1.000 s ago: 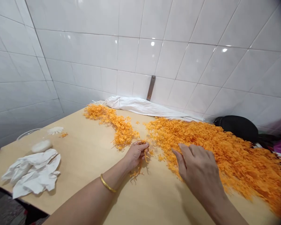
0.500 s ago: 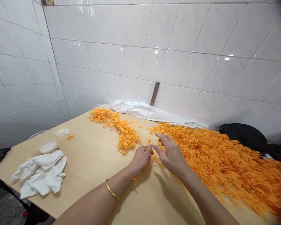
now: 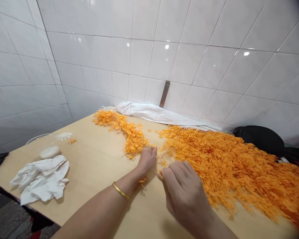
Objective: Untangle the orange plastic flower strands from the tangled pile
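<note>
orange strands (image 3: pixel 221 166), thin and curly, are lying in a wide loose heap across the right of the surface (image 3: pixel 89 166), with a narrower drift of strands (image 3: pixel 133 139) running back toward the wall. handling, as judged: very light, soft and springy, likely to tangle and to scatter at a touch, so best taken a few at a time between the fingertips rather than scooped.

left hand (image 3: pixel 147 161): wearing a gold bangle (image 3: pixel 121 190) on its wrist and resting between drift and heap, its fingers (image 3: pixel 151 152) curling closed and apparently gripping a few strands, with a small orange tuft (image 3: pixel 142 182) showing just below the palm.

right hand (image 3: pixel 181 196): hovering just beside the left hand at the near edge of the heap, slightly blurred, its fingers (image 3: pixel 169 176) bunching toward the thumb; an orange bit is showing at the tips, but whether they are gripping it cannot be told.

also on the surface, left side: crumpled white tissue (image 3: pixel 42 181), a white lump (image 3: pixel 49 152) and a white daisy-shaped flower (image 3: pixel 64 136) are lying apart from the strands. along the back, a long white cloth (image 3: pixel 151 114) is lying against the white tiled wall (image 3: pixel 149 56), and a black bag (image 3: pixel 259 139) is sitting beyond the heap.
</note>
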Available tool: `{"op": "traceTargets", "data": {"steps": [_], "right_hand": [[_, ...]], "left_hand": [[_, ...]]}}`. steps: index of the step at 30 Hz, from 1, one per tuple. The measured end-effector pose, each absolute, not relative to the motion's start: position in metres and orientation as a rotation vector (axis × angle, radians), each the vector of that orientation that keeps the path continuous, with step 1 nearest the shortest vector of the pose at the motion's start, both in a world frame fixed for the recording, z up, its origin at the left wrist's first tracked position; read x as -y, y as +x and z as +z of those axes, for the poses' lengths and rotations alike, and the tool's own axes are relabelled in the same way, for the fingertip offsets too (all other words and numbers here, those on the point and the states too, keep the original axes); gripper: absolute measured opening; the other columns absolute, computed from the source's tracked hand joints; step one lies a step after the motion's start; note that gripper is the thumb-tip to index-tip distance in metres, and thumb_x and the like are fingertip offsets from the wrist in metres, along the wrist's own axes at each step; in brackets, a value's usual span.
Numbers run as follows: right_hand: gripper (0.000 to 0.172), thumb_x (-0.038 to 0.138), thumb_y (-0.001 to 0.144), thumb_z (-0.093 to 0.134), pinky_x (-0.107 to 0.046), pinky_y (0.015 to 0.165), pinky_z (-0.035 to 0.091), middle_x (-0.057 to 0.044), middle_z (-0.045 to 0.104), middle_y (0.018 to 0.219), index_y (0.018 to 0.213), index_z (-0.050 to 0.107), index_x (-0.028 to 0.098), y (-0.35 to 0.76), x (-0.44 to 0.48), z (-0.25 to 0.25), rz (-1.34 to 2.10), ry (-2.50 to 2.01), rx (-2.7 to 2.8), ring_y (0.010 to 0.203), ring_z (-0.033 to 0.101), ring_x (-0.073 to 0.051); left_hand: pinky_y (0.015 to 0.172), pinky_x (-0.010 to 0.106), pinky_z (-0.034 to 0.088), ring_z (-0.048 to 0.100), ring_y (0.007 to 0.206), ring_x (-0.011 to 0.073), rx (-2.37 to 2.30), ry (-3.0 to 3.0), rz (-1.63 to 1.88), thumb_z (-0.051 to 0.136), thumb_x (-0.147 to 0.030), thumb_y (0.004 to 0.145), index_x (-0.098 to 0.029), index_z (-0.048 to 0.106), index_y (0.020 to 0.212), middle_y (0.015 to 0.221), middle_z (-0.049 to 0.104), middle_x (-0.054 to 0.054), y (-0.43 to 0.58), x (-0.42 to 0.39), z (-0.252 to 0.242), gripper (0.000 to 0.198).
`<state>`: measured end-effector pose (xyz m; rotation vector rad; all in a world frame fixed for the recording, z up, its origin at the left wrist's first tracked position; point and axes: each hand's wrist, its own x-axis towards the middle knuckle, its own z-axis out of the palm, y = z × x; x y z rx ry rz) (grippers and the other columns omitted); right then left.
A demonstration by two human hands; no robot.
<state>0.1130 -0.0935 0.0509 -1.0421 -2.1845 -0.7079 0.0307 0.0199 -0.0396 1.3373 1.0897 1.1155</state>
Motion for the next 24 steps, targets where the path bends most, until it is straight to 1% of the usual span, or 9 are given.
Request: {"op": "traceTargets", "data": {"steps": [3, 6, 7, 9, 12, 15, 17, 21, 24], "right_hand": [[0.017, 0.010, 0.077, 0.042, -0.028, 0.056, 0.028, -0.001, 0.043, 0.055, 0.062, 0.046, 0.018, 0.131, 0.110, 0.073, -0.792, -1.067, 2.111, 0.054, 0.038, -0.014], [0.017, 0.009, 0.072, 0.043, -0.031, 0.055, 0.030, -0.004, 0.047, 0.055, 0.059, 0.047, 0.018, 0.176, 0.101, 0.065, -1.007, -1.622, 2.085, 0.054, 0.043, -0.017], [0.016, 0.006, 0.069, 0.043, -0.031, 0.054, 0.030, -0.007, 0.050, 0.060, 0.059, 0.049, 0.017, 0.191, 0.096, 0.058, -1.057, -1.815, 2.082, 0.055, 0.045, -0.018], [0.024, 0.003, 0.064, 0.042, -0.033, 0.053, 0.032, -0.016, 0.056, 0.091, 0.077, 0.057, 0.015, 0.215, 0.088, 0.041, -1.116, -2.052, 2.014, 0.064, 0.050, -0.022], [0.027, 0.012, 0.074, 0.040, -0.036, 0.058, 0.039, -0.019, 0.047, 0.114, 0.096, 0.056, 0.015, 0.218, 0.086, 0.026, -0.830, -2.048, 1.995, 0.077, 0.054, -0.025], [0.028, 0.029, 0.085, 0.032, -0.032, 0.066, 0.044, -0.012, 0.054, 0.102, 0.091, 0.057, 0.018, 0.194, 0.082, 0.026, -0.215, -1.825, 1.993, 0.081, 0.055, -0.020], [0.031, 0.034, 0.086, 0.031, -0.030, 0.072, 0.044, -0.009, 0.056, 0.095, 0.092, 0.056, 0.018, 0.179, 0.073, 0.025, 0.021, -1.716, 1.929, 0.084, 0.055, -0.018], [0.035, 0.036, 0.083, 0.036, -0.037, 0.084, 0.038, -0.013, 0.054, 0.105, 0.105, 0.052, 0.013, 0.165, 0.049, 0.012, 0.051, -1.645, 1.817, 0.099, 0.047, -0.022], [0.032, 0.035, 0.083, 0.038, -0.036, 0.080, 0.039, -0.011, 0.057, 0.099, 0.102, 0.054, 0.015, 0.162, 0.040, 0.002, 0.156, -1.616, 1.801, 0.094, 0.049, -0.022]], "left_hand": [[0.045, 0.021, 0.026, 0.033, 0.040, 0.0070, -1.024, 1.195, 1.161, 0.044, -0.036, 0.077, -0.016, 0.046, 0.056, 0.043, 0.037, -0.004, 0.025, -0.021, -0.034, 0.029], [0.044, 0.019, 0.028, 0.037, 0.041, 0.0059, -0.811, 1.018, 1.078, 0.048, -0.038, 0.076, -0.012, 0.056, 0.074, 0.047, 0.048, -0.001, 0.018, -0.018, -0.028, 0.027], [0.044, 0.018, 0.029, 0.039, 0.042, 0.0059, -0.751, 0.962, 1.042, 0.049, -0.037, 0.076, -0.012, 0.058, 0.080, 0.050, 0.051, 0.000, 0.016, -0.017, -0.027, 0.027], [0.045, 0.017, 0.032, 0.043, 0.046, 0.0064, -0.657, 0.861, 0.979, 0.051, -0.032, 0.076, -0.010, 0.057, 0.090, 0.056, 0.055, 0.002, 0.014, -0.016, -0.024, 0.027], [0.048, 0.017, 0.036, 0.048, 0.049, 0.0070, -0.552, 0.721, 0.937, 0.052, -0.024, 0.076, -0.011, 0.054, 0.097, 0.059, 0.056, 0.003, 0.014, -0.015, -0.022, 0.025], [0.051, 0.017, 0.039, 0.050, 0.052, 0.0065, -0.456, 0.621, 0.920, 0.055, -0.019, 0.073, -0.012, 0.054, 0.095, 0.065, 0.057, 0.003, 0.015, -0.014, -0.023, 0.023], [0.053, 0.018, 0.040, 0.051, 0.053, 0.0066, -0.425, 0.623, 0.917, 0.058, -0.019, 0.071, -0.013, 0.056, 0.094, 0.069, 0.057, 0.003, 0.016, -0.013, -0.023, 0.024], [0.051, 0.018, 0.038, 0.051, 0.053, 0.0066, -0.514, 0.795, 0.984, 0.062, -0.023, 0.069, -0.012, 0.059, 0.095, 0.069, 0.058, 0.004, 0.021, -0.008, -0.025, 0.029], [0.048, 0.018, 0.035, 0.048, 0.050, 0.0057, -0.602, 0.898, 0.999, 0.061, -0.025, 0.069, -0.013, 0.058, 0.102, 0.067, 0.059, 0.003, 0.024, -0.007, -0.027, 0.035]]}}
